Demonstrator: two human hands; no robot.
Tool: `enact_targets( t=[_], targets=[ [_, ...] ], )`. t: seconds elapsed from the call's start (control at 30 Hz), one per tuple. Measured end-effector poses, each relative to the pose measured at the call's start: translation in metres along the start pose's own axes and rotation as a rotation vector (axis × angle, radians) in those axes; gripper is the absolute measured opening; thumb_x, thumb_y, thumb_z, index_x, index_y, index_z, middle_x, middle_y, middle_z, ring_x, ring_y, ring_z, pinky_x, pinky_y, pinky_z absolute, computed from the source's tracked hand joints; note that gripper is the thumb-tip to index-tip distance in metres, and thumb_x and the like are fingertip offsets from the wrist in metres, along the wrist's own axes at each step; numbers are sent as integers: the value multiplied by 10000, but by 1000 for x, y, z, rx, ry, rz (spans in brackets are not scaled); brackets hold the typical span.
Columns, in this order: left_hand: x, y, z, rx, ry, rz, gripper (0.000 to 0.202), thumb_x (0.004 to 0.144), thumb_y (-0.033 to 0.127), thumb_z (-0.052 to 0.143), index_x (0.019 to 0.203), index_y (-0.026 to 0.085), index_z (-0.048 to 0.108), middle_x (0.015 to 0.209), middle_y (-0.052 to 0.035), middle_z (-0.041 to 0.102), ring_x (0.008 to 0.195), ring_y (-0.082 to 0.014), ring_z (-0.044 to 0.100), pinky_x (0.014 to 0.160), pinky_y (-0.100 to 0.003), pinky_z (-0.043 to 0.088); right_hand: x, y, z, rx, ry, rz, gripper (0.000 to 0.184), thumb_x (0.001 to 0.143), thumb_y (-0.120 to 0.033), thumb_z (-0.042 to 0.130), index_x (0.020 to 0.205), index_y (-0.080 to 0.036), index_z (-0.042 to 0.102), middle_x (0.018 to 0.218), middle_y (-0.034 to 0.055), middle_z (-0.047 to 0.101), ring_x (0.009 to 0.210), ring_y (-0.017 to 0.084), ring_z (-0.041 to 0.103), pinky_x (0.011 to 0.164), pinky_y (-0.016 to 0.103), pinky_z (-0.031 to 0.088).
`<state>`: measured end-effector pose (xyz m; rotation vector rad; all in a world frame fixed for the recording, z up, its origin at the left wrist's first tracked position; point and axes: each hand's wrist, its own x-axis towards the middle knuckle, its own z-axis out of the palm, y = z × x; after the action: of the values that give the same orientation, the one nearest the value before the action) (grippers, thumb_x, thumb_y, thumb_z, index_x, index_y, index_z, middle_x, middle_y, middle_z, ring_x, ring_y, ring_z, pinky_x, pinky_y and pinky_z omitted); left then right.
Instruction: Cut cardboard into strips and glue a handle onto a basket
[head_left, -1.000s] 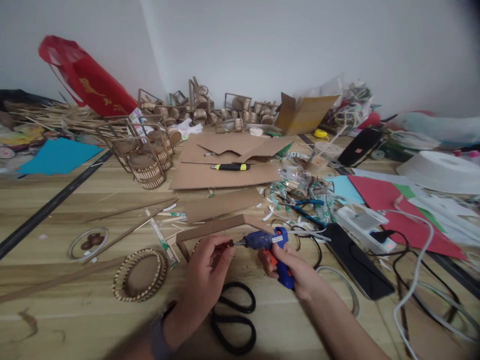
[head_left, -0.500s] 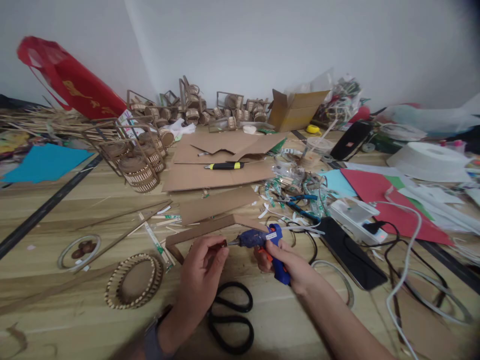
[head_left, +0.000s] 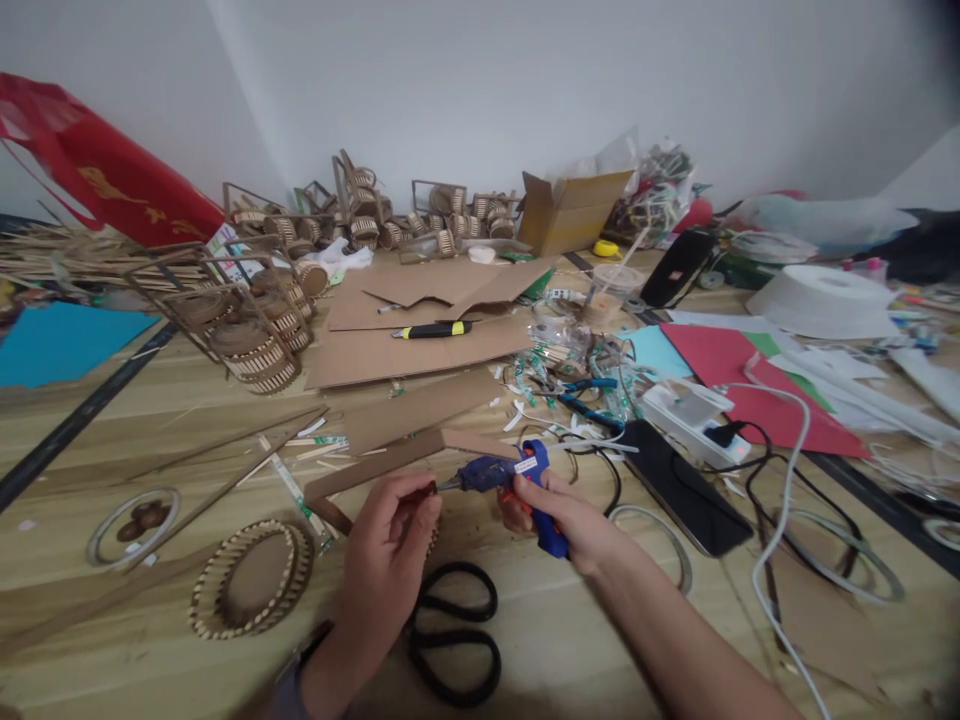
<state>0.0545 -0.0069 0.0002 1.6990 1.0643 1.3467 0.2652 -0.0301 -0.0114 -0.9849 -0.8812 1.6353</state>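
My right hand [head_left: 547, 505] is wrapped round the handle of a blue hot glue gun [head_left: 487, 474] with an orange trigger. Its nozzle points left and meets, or almost meets, the fingertips of my left hand [head_left: 394, 540]. Those fingers pinch a small dark brown piece [head_left: 433, 487], mostly hidden; a pale ribbed edge shows beside the thumb. Below the hands lie black-handled scissors [head_left: 457, 640], their blades covered by my left hand. A bent cardboard strip [head_left: 390, 462] lies just behind the fingers. To the left sits a round shallow basket [head_left: 251, 580] with a slatted wall.
Beads in a grey ring [head_left: 135, 525] lie at left. Cardboard sheets [head_left: 420, 355] bear a utility knife [head_left: 433, 330]. Framed slatted baskets [head_left: 259, 350] stand behind. At right are a phone [head_left: 686, 488], a power strip [head_left: 694, 425], cables and pliers [head_left: 592, 400].
The view has turned a little, so most things sit farther left. Both hands keep their grips, and the nozzle stays at the left fingertips. A ribbed edge now shows beside the left thumb.
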Motion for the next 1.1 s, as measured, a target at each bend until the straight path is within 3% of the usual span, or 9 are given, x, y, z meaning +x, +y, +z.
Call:
enact_targets(
  t=[0.6, 0.8, 1.1],
  targets=[
    [1, 2, 0, 2, 48, -69, 230, 888, 425, 694, 934, 200, 717, 887, -36, 706, 750, -176, 717, 701, -264, 625, 4, 2, -4, -57, -19, -2, 591, 712, -706, 775, 544, -205, 510, 492, -55, 433, 505, 96, 366, 529, 273, 252],
    [1, -4, -4, 35, -6, -86, 225, 912, 412, 675, 979, 199, 709, 920, -39, 717, 753, -168, 716, 703, -261, 622, 5, 2, -4, -70, -23, 7, 585, 710, -707, 776, 562, -212, 503, 487, -66, 420, 497, 94, 345, 519, 268, 248],
    [2, 4, 0, 22, 66, -92, 254, 870, 435, 693, 934, 190, 704, 875, -39, 716, 712, -172, 715, 665, -260, 622, 2, -2, -2, -99, 3, 20, 588, 688, -721, 780, 566, -211, 513, 497, -60, 441, 506, 95, 359, 534, 269, 267]
  ],
)
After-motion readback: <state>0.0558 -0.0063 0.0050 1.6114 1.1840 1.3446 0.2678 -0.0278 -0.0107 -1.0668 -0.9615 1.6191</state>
